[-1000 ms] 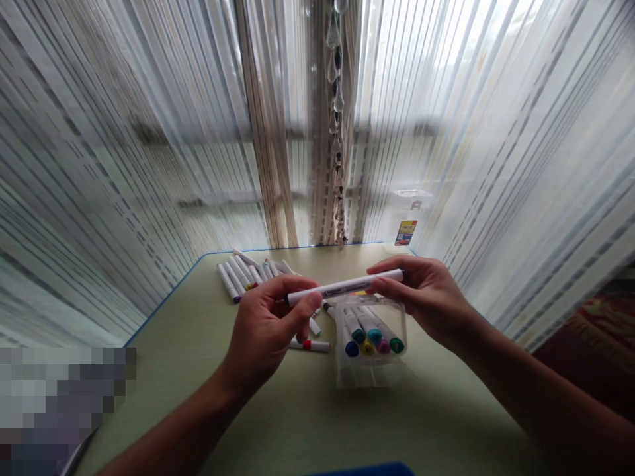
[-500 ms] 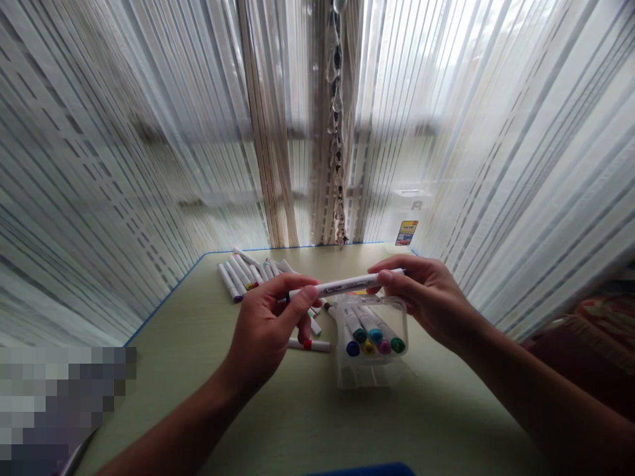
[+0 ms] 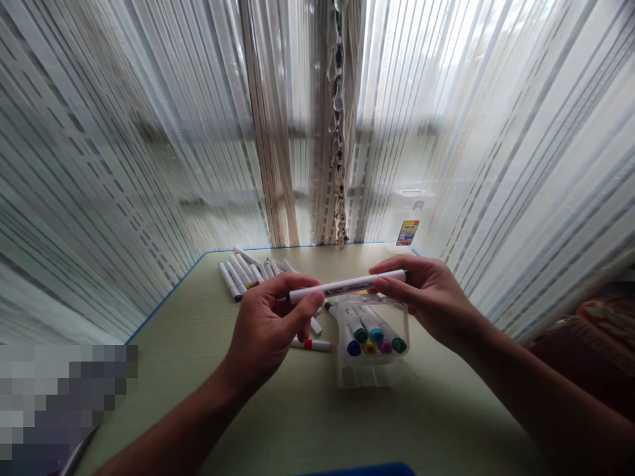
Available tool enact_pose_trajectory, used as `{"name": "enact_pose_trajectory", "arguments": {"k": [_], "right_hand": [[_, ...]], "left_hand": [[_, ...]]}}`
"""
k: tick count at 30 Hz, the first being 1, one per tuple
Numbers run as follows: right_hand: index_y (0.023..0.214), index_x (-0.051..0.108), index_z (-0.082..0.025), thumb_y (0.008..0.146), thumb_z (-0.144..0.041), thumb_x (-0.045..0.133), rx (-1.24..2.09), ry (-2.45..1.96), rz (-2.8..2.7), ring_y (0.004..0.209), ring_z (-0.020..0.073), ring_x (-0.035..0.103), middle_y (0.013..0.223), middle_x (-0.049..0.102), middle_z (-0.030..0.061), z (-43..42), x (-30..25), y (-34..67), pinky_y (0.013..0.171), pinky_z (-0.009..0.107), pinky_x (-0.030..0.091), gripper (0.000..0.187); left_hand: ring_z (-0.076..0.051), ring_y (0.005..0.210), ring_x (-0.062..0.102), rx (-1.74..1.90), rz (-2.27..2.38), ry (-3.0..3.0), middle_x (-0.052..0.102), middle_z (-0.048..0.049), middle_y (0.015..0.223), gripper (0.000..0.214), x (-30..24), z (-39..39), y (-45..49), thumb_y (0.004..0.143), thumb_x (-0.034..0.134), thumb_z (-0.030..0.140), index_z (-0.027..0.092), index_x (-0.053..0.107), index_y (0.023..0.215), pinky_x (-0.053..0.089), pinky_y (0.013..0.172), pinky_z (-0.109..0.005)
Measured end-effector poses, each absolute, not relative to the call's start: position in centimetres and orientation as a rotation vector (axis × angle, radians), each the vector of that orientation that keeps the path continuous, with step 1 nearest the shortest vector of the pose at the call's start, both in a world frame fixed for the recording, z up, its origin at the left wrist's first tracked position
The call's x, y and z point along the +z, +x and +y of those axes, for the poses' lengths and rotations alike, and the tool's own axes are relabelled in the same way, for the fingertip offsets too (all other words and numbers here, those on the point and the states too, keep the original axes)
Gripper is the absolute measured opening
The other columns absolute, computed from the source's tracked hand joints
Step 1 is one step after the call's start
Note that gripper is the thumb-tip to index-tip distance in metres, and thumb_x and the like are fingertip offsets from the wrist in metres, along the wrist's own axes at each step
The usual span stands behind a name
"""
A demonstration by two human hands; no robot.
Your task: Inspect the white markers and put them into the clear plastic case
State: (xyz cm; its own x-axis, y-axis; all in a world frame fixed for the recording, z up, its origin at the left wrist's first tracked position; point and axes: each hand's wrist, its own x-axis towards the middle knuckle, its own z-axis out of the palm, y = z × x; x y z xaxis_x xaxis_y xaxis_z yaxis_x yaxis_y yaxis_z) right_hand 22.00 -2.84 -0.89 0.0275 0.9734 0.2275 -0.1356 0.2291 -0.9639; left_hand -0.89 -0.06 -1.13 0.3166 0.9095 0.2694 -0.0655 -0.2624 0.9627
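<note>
Pinched by your left hand (image 3: 268, 320) and right hand (image 3: 429, 291), one white marker (image 3: 346, 285) had what looked like tiny words. Far left, more markers (image 3: 241, 271) lay.

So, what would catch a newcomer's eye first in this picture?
Probably the slim white marker pen, held mid-view between the left hand and the right hand. Just below in view, the clear plastic box shows white markers with coloured ends. Behind, a striped sheer curtain fills the upper view, with a string of clear teardrop beads near its centre.
</note>
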Motion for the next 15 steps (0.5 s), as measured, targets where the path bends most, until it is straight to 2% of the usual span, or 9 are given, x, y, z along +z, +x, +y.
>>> {"name": "enact_pose_trajectory", "arguments": {"k": [15], "right_hand": [[0.086, 0.077, -0.018, 0.07, -0.036, 0.085, 1.066, -1.002, -1.229, 0.054, 0.0136, 0.06, 0.066, 0.068, 0.0032, -2.95, -0.95, 22.09, 0.046, 0.024, 0.042, 0.025]], "left_hand": [[-0.005, 0.046, 0.055, 1.147, 0.794, 1.52, 0.067, 0.0006, 0.067, 0.021, -1.17, 0.0, -0.89, 0.081, 0.075, 0.028, 0.013, 0.07, 0.094, 0.046, 0.043, -0.014]]}}
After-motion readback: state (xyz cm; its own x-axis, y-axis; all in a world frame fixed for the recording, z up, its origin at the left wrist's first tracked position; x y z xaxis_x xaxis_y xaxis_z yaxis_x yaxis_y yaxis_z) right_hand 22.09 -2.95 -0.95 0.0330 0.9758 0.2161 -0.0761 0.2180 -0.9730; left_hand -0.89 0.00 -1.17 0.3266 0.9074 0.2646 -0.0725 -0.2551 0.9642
